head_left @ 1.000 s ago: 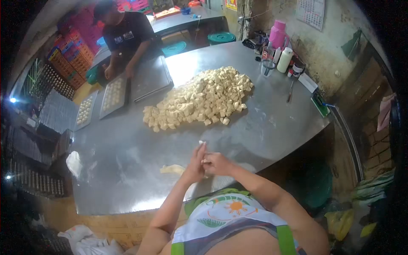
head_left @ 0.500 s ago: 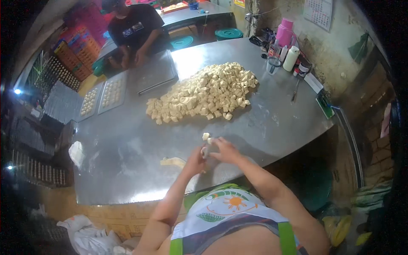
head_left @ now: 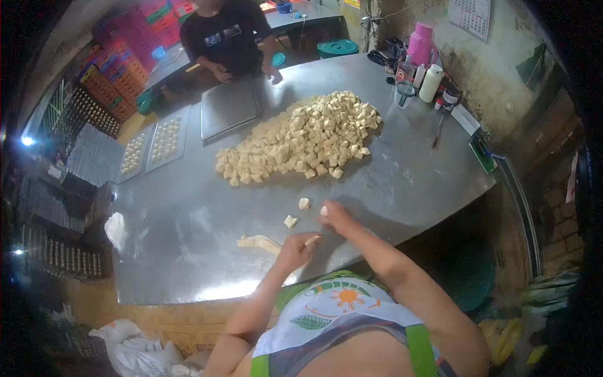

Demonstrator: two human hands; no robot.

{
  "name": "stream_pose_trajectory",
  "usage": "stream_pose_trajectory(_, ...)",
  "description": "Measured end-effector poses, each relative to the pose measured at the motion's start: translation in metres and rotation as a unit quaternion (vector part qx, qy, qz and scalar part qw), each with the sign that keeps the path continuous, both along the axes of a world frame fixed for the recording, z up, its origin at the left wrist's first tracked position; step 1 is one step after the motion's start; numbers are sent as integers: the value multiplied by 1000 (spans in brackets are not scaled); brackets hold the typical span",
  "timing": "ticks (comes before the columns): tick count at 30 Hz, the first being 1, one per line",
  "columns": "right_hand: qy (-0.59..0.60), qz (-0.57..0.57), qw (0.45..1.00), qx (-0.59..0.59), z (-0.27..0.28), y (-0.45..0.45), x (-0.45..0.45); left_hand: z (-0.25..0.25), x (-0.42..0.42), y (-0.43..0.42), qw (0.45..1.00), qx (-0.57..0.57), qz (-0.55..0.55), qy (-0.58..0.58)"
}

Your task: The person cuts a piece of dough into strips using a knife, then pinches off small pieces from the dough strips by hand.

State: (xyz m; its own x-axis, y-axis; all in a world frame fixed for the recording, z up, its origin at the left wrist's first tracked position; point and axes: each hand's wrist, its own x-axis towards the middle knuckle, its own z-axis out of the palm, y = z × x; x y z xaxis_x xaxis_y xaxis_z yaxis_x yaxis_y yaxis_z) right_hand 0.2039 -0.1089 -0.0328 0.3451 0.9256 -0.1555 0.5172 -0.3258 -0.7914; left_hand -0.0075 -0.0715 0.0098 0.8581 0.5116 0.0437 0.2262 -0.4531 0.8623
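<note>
My left hand (head_left: 298, 251) is closed near the front of the metal table, with the pale end of a dough strip (head_left: 259, 242) showing at its fingers. The rest of the strip lies on the table to its left. Just ahead, my right hand (head_left: 338, 218) is closed, and a small whitish piece of dough (head_left: 324, 211) shows at its fingertips. Two cut dough pieces, one nearer (head_left: 290, 221) and one farther (head_left: 304, 203), lie apart on the metal beyond my hands. Farther back rises a large heap of dough pieces (head_left: 301, 138).
A person (head_left: 226, 44) stands across the metal table (head_left: 188, 213) by stacked flat trays (head_left: 229, 110). Trays of dough balls (head_left: 166, 139) lie at the left, near a white floury mound (head_left: 115, 230). A pink thermos (head_left: 421, 45), bottles and a glass mug (head_left: 404, 94) stand at the right.
My hands have moved apart, the right one slightly rightward. A second cut piece now lies on the table. The person opposite has straightened and moved right, and the tray there lies differently.
</note>
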Motion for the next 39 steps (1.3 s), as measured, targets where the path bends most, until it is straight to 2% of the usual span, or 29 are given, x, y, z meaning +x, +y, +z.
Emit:
stream_pose_trajectory(1, -4, 2, 1000, 0, 1, 2, -2, 2, 0, 5, 992, -114, 36, -26)
stream_pose_trajectory(3, -163, 50, 965, 202, 8, -8, -24, -5, -5, 16, 980, -173, 89, 26)
stream_pose_trajectory(4, -167, 50, 964, 201, 21, -10, -34, -18, -5, 22, 993, -60, 92, -49)
stream_pose_trajectory(5, -79, 112, 972, 189, 37, -8, -43, -25, 0, 30, 986, 55, 91, -126)
stream_pose_trajectory(6, 11, 173, 970, 171, 45, -6, -48, -15, 8, 25, 977, 63, 102, -177)
stream_pose_trajectory(7, 14, 170, 971, 166, 45, -4, -52, -22, 6, 33, 978, 57, 101, -175)
stream_pose_trajectory(9, 7, 131, 950, 282, 46, 4, -59, -34, 1, 56, 990, 52, 60, -115)
stream_pose_trajectory(12, -17, 28, 981, 192, 41, 6, -69, -28, 3, 41, 991, -61, 118, -4)
stream_pose_trajectory(13, -19, 31, 981, 190, 43, 8, -64, -18, 5, 36, 991, -63, 120, -6)
stream_pose_trajectory(15, -90, 22, 996, -19, 46, 13, -48, 4, 7, 29, 968, 37, 53, 244)
stream_pose_trajectory(16, -91, 23, 995, -17, 37, 13, -36, 13, 4, 26, 968, 39, 54, 242)
stream_pose_trajectory(18, -87, 26, 995, -37, 18, 9, -20, 20, -7, 14, 993, -113, -5, 21)
stream_pose_trajectory(19, -88, 32, 995, -35, 14, 7, -20, 15, -9, 19, 993, -112, 1, 19)
stream_pose_trajectory(21, -174, 52, 978, 107, 11, 0, -29, -17, -11, 40, 998, -55, 38, -4)
stream_pose_trajectory(22, -172, 64, 977, 113, 14, -5, -36, -52, -11, 49, 997, 5, 64, -46)
stream_pose_trajectory(23, -110, 107, 978, 143, 20, -4, -43, -43, -10, 48, 996, 13, 81, -47)
stream_pose_trajectory(25, -41, 171, 967, 182, 33, 12, -47, -17, 1, 38, 967, 202, 104, -111)
stream_pose_trajectory(26, -29, 181, 956, 227, 34, 11, -48, -24, 9, 43, 962, 167, 124, -180)
stream_pose_trajectory(27, -18, 189, 944, 271, 34, 11, -51, -25, 6, 45, 960, 171, 142, -171)
stream_pose_trajectory(28, -12, 203, 940, 274, 34, 13, -56, -25, 4, 49, 980, 10, 151, -129)
stream_pose_trajectory(29, -9, 149, 959, 240, 34, 13, -59, -25, 5, 50, 973, -152, 150, -89)
stream_pose_trajectory(30, -9, 91, 975, 205, 35, 14, -59, -24, 10, 47, 972, -149, 155, -91)
stream_pose_trajectory(31, -9, 95, 974, 206, 37, 18, -54, -18, 17, 40, 983, -93, 155, 40)
stream_pose_trajectory(32, -35, 75, 990, 112, 41, 24, -46, -12, 19, 32, 973, -37, 153, 170)
stream_pose_trajectory(33, -61, 53, 997, 17, 42, 26, -39, 2, 14, 22, 972, -38, 156, 170)
stream_pose_trajectory(35, -94, 28, 995, -36, 26, 38, -17, 31, 2, 11, 999, 47, 11, 19)
stream_pose_trajectory(36, -123, 2, 988, -95, 18, 39, -13, 12, 1, 14, 999, 24, -17, -14)
stream_pose_trajectory(37, -123, 3, 988, -95, 22, 35, -15, 11, -3, 19, 1000, 24, -15, -13)
stream_pose_trajectory(39, -144, 113, 981, 62, 33, 25, -21, 10, -10, 37, 994, -60, 87, -1)
